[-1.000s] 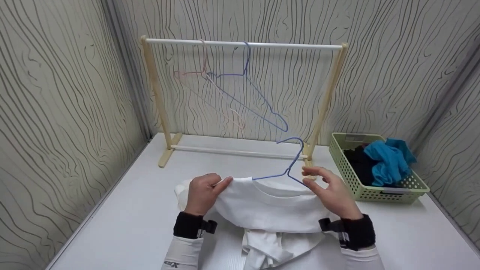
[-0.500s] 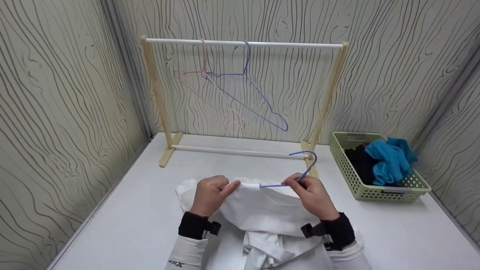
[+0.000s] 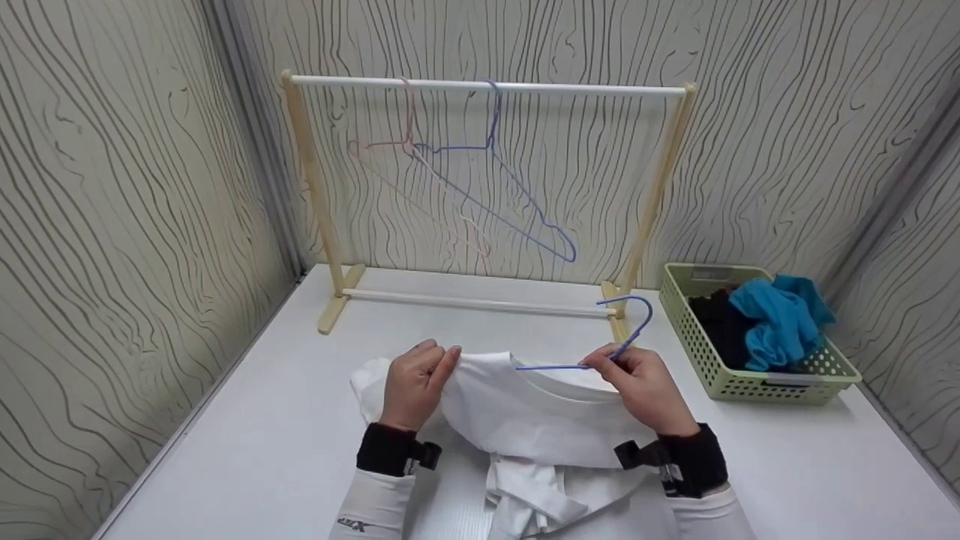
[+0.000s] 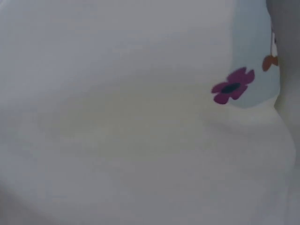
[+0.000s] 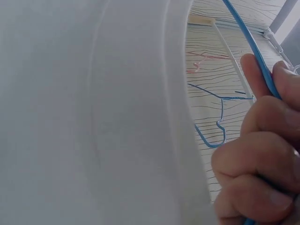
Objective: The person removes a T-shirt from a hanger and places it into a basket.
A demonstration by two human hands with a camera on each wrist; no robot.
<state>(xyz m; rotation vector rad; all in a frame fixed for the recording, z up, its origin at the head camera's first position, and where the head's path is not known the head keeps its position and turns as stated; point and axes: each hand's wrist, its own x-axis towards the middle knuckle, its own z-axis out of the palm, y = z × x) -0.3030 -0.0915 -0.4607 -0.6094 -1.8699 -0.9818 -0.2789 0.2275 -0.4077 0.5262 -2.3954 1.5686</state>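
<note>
A white shirt (image 3: 525, 420) is lifted by its shoulder just above the table, its neckline facing away from me. My left hand (image 3: 412, 382) pinches the cloth at the left shoulder, thumb on top. With my right hand (image 3: 641, 386) I grip a blue wire hanger (image 3: 551, 367) near its neck; the hook curves up above the hand. The hanger's left arm enters the shirt at the neckline, and its tip is hidden inside. In the right wrist view, curled fingers hold the blue wire (image 5: 251, 40) beside the white cloth. The left wrist view shows white fabric with a purple flower print (image 4: 233, 86).
Behind the shirt stands a wooden rack with a white rail (image 3: 585, 89). A pink hanger (image 3: 409, 142) and another blue hanger (image 3: 491, 146) hang on it. A green basket (image 3: 720, 382) with dark and turquoise clothes (image 3: 780, 322) sits at the right.
My right hand moved from the shirt's right side inward onto the hanger's neck, then slightly right again. The hanger's hook has dropped and shifted right. My left hand still holds the shoulder.
</note>
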